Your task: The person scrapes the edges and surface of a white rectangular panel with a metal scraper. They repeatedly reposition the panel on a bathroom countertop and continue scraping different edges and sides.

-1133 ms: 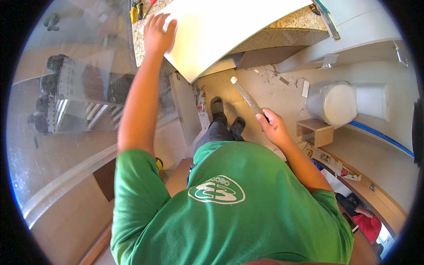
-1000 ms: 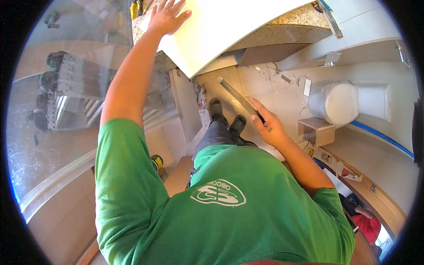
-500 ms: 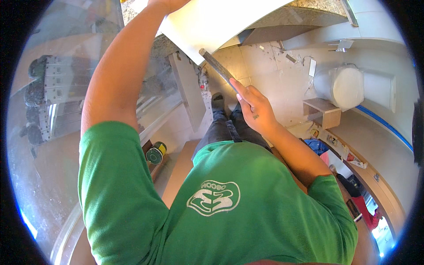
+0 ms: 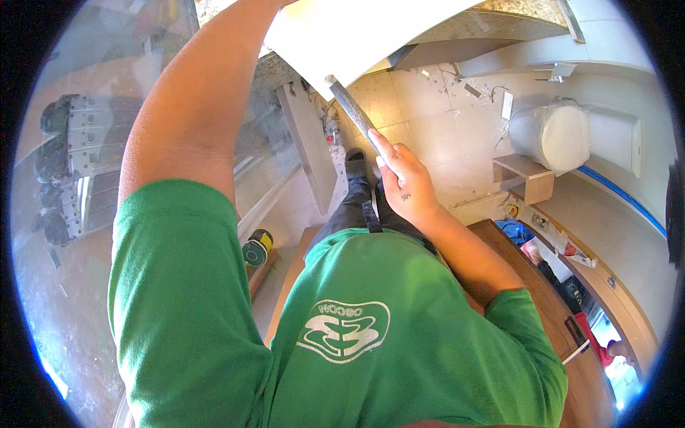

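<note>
A long, flat, dark grey bar that looks like a metal file (image 4: 353, 110) is in my right hand (image 4: 407, 182). My fingers are closed round its near end, with the index finger stretched along it. Its far end meets the near corner of a big white sheet (image 4: 342, 36), which shows very bright. My left forearm (image 4: 193, 107) reaches up to the top edge, beside the sheet. Only a sliver of my left hand (image 4: 275, 3) shows there, and its fingers are out of the picture.
A glass pane (image 4: 93, 285) stands on my left, with a grey panel (image 4: 307, 150) near my feet. A toilet (image 4: 560, 135), a small wooden box (image 4: 524, 175) and a blue hose (image 4: 621, 200) are on the right. Small debris litters the tiled floor (image 4: 428, 107). Another person's red sleeve (image 4: 596, 342) shows lower right.
My left arm has shifted up, taking most of the hand out of view. My right hand and the file have moved slightly, the file still at the sheet's corner.
</note>
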Motion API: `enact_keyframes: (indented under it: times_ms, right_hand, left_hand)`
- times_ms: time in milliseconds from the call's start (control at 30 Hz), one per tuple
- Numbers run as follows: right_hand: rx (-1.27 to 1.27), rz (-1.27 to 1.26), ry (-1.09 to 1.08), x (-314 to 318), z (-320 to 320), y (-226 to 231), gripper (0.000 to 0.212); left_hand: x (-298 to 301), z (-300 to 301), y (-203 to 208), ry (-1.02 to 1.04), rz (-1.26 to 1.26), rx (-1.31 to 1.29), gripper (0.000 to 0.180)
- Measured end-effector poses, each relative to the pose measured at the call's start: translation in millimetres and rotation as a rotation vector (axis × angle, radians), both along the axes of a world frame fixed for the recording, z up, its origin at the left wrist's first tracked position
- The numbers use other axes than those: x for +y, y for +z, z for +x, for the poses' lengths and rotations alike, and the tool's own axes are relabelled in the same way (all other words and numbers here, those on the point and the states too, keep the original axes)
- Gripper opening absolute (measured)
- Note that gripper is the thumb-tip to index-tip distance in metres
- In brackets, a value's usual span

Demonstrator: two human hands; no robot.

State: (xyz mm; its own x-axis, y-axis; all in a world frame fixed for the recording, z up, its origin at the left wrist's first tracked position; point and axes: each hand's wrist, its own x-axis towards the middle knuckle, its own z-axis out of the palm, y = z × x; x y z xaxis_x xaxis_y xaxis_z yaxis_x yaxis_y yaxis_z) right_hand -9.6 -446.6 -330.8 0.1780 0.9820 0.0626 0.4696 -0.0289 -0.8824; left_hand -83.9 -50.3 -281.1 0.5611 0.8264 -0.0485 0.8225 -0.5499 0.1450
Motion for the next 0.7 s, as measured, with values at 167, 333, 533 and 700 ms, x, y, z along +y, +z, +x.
enact_keyframes:
  times_ms: [167,333,533,700]
  right_hand:
    - [-0.001,0.002,0.012,-7,-3,-3,0.063]
    - [-0.006,0.023,0.013,-2,-7,-5,0.068]
    - [-0.024,0.009,0.038,-7,-5,-4,0.07]
    - [-0.076,-0.011,0.065,4,-12,2,0.07]
  left_hand:
    - [0,-2,2,-0.001,-0.017,-0.001,0.092]
    - [-2,2,5,0.0,-0.014,0.022,0.092]
    - [-2,1,6,-0.002,-0.021,0.003,0.093]
    - [0,1,3,0.009,-0.019,0.005,0.093]
